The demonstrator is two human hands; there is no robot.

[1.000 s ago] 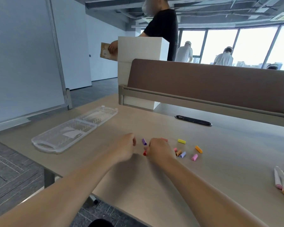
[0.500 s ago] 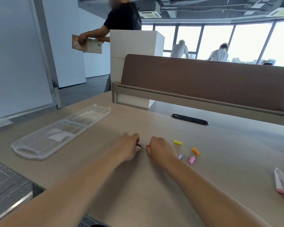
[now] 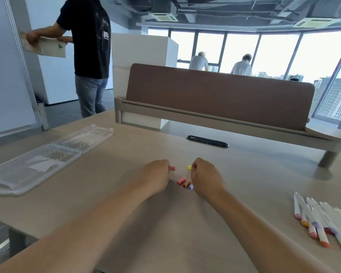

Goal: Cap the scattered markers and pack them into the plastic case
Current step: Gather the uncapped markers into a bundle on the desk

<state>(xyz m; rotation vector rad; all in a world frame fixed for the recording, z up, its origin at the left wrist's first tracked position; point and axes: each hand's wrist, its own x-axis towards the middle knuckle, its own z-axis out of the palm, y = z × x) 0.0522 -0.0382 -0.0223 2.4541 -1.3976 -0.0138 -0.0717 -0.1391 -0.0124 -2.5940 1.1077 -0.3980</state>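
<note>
Pink cap [image 3: 172, 168] protrudes from the curled fingertips of our left hand [image 3: 156, 179], which pinches it just above the table [image 3: 185, 233]. Our right hand [image 3: 206, 179] has its fingers curled the same way, with a yellow cap [image 3: 189, 167] at their tips. We read this as a narrow pinch on that cap, though the contact is partly hidden. The two hands face each other at mid-table, near but apart.

Three loose caps lie between them in a touching cluster, just beside the right hand: a second pink cap [image 3: 181, 181], an orange cap [image 3: 186, 184] and a purple cap [image 3: 190, 187].

Markers [image 3: 319, 221] lie at the right edge of the table, well apart from the hands. Their white barrels are roughly parallel, with the coloured ends toward us. We cannot tell whether those ends are capped.

The clear case [image 3: 12, 186] lies open and flat at the left of the table, well apart from the hands. A white slip [image 3: 41, 164] rests in its near half.

A brown divider [image 3: 219, 95] stands along the far edge of the table, with a black oval grommet [image 3: 207, 141] just in front of it. Beyond the far left corner a person in a black shirt [image 3: 89, 36] stands holding a flat box [image 3: 45, 47]. Two people in white stand at the windows.
</note>
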